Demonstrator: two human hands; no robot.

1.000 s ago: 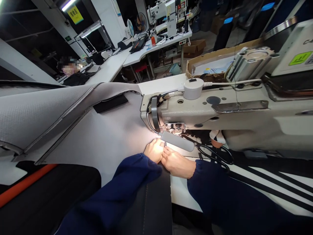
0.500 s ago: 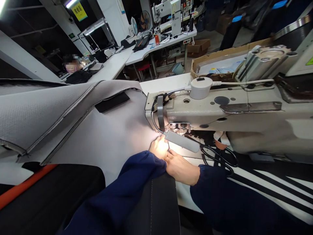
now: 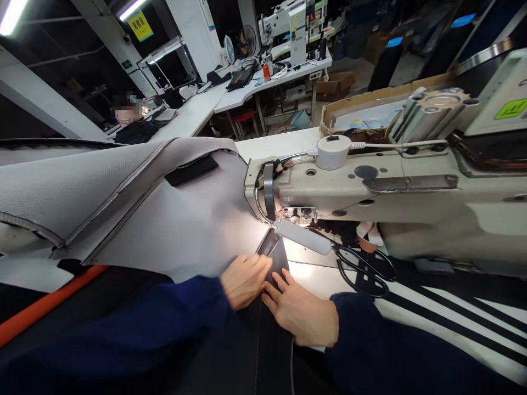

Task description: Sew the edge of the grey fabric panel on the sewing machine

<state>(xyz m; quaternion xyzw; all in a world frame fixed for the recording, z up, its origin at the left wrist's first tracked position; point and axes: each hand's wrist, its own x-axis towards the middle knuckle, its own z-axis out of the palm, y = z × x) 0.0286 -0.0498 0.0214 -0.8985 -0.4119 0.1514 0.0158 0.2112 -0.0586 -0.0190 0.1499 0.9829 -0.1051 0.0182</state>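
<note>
Greys, blacks and navy at the sewing station

The fabric panel (image 3: pixel 173 219) is pale grey with a fine weave; the piece under both hands (image 3: pixel 275 258) is black. Sleeves (image 3: pixel 164 323) are navy, the sewing machine (image 3: pixel 370 186) cream, scissors (image 3: pixel 362 269) black, one strip (image 3: pixel 45 307) orange.

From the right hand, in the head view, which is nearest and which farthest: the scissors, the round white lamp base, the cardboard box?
1. Scissors, on the table just right of the right hand.
2. Round white lamp base, on top of the sewing machine.
3. Cardboard box, far behind on the floor.

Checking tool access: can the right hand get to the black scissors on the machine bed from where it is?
Probably yes. The right hand lies flat on the black panel; the scissors lie in the open beside it, with only bare table between.
</note>
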